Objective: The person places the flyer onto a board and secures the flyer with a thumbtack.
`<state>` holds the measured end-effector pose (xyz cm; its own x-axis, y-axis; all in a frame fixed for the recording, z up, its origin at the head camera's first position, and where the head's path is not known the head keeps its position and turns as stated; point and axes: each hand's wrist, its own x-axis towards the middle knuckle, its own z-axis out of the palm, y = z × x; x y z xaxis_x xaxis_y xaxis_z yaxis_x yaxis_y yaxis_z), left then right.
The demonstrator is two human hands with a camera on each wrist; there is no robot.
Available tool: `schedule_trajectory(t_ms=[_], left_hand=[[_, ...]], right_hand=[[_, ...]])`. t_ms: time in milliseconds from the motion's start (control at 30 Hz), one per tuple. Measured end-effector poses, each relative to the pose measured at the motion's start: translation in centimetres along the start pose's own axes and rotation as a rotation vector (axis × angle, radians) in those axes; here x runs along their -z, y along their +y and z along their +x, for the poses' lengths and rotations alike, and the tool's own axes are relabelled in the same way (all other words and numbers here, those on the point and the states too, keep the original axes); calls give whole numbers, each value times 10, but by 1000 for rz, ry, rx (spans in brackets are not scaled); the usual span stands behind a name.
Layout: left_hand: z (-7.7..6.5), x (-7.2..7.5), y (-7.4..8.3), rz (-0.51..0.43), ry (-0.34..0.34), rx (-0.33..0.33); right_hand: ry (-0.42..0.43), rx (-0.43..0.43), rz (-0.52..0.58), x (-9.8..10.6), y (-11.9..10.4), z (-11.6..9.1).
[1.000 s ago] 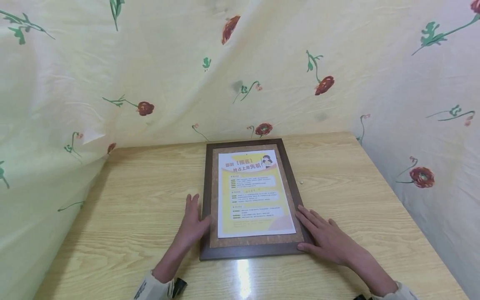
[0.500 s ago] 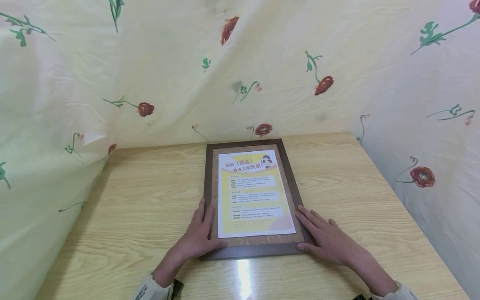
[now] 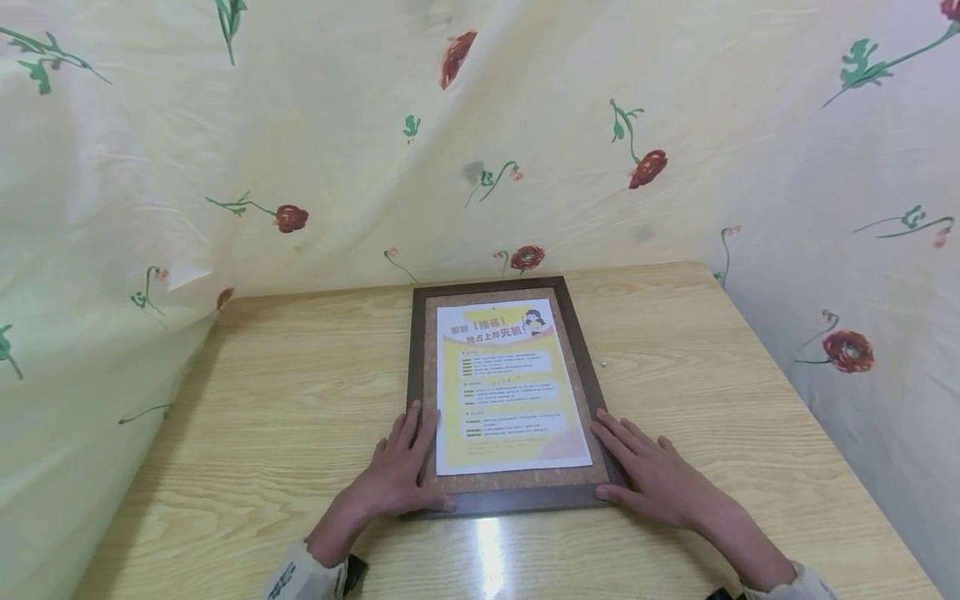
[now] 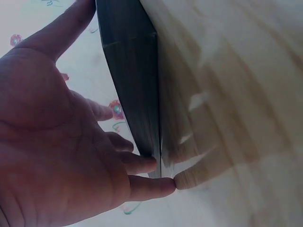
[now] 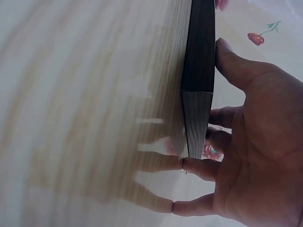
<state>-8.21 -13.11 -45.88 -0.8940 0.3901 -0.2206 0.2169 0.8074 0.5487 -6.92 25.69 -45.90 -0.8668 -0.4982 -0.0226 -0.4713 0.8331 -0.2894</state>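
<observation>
A cork board in a dark brown wooden frame [image 3: 517,500] lies flat on the table. On its cork surface [image 3: 517,481] is a printed yellow and white poster [image 3: 513,392]. My left hand [image 3: 393,477] rests on the frame's near left corner, its thumb on the front edge and its fingers along the left side. At the near right corner, my right hand [image 3: 663,483] touches the frame in a similar way. Both wrist views show extended fingers around the frame's side, with some fingertips of the left hand [image 4: 57,127] and right hand [image 5: 265,127] touching the tabletop.
The wood-grain table [image 3: 300,392] spreads out on both sides of the frame. A flowered cloth [image 3: 360,125] hangs behind and along both sides of it. A small round spot [image 3: 603,365] shows on the tabletop right of the frame.
My left hand has shifted right and onto the frame's near left corner, thumb now on the front edge. The right hand and the framed cork board look unmoved.
</observation>
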Motion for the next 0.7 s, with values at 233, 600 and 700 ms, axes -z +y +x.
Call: schedule_trajectory(t_ms=[233,600,700], left_hand=[[1,3,1,16,-26,-16],[1,3,0,61,-28,-18],[1,3,0,59,-28,-18]], right_hand=[[0,1,2,1,-1,0],[-30,-10,9,4,1,3],[-53,-11,24,7,1,5]])
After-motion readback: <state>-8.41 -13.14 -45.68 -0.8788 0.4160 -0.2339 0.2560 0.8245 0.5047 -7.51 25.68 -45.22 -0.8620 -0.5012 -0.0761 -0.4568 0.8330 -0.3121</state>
